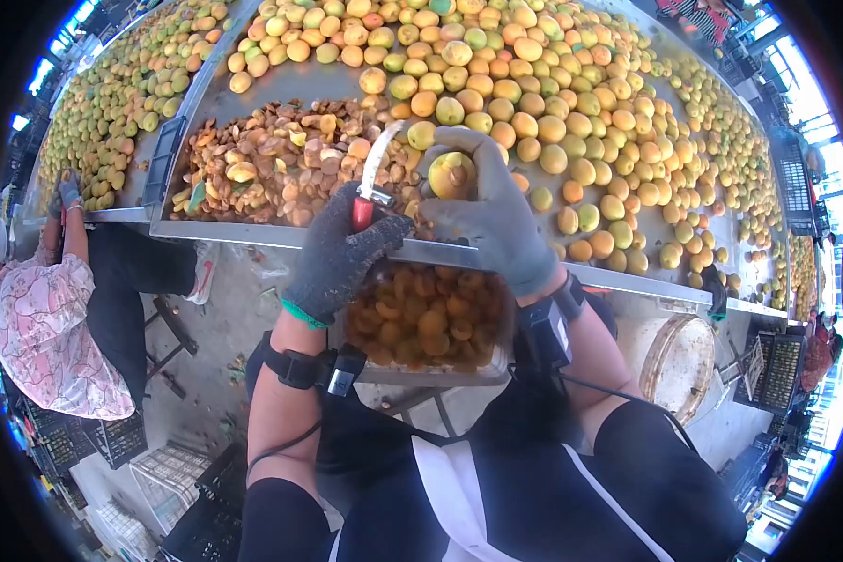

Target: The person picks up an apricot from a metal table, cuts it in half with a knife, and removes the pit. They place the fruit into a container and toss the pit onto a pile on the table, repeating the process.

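My left hand (pixel 330 258), in a dark glove with a green cuff, is closed around the red handle of a small knife (pixel 377 167). Its curved blade points up and away from me. Just right of the blade, my right hand (pixel 506 220), in a grey glove, grips a yellow-green apricot (pixel 452 175) between thumb and fingers. A darker patch shows on the fruit's near face. Beneath my hands, a clear plastic tub (pixel 431 376) of apricot pieces sits below the table's rim. Beyond the knife lies a heap of pits and scraps (pixel 272 155).
Whole apricots (pixel 571 112) cover much of the metal table (pixel 281 82). Its raised front edge (pixel 253 234) runs across in front of me. At left sits another person (pixel 61 318) by a second fruit-covered section. A white bucket (pixel 679 365) and black crates (pixel 777 370) stand at right.
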`<state>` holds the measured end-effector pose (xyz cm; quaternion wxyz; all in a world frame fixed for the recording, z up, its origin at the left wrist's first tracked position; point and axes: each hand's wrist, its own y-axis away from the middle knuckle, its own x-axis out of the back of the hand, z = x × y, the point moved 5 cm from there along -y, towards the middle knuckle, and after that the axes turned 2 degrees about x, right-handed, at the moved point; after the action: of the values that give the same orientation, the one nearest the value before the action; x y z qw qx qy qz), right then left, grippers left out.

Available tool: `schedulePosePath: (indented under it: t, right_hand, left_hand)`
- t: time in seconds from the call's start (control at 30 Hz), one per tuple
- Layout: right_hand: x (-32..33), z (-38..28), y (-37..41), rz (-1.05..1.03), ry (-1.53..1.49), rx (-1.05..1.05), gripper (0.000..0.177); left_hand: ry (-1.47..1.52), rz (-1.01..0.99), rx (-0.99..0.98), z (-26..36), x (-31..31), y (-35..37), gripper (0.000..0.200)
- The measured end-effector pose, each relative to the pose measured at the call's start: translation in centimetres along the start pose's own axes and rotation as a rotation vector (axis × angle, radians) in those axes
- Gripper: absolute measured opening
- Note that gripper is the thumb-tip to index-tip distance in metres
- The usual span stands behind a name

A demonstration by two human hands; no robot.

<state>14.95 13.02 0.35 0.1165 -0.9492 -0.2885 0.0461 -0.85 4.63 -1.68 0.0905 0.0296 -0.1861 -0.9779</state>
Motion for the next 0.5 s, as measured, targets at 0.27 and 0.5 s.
schedulePosePath:
  t: [0.27, 0.5]
  right_hand:
    - [0.5, -0.7, 0.6, 0.052, 0.111, 0.040, 0.054]
    - [0.5, -1.7, -0.5, -0.062, -0.218, 0.119, 0.048]
  left_hand:
    - [-0.107, -0.005, -0.169, 0.6, -1.0, 0.6, 0.028]
    - [0.059, -0.091, -0.159, 0.7, -1.5, 0.5, 0.031]
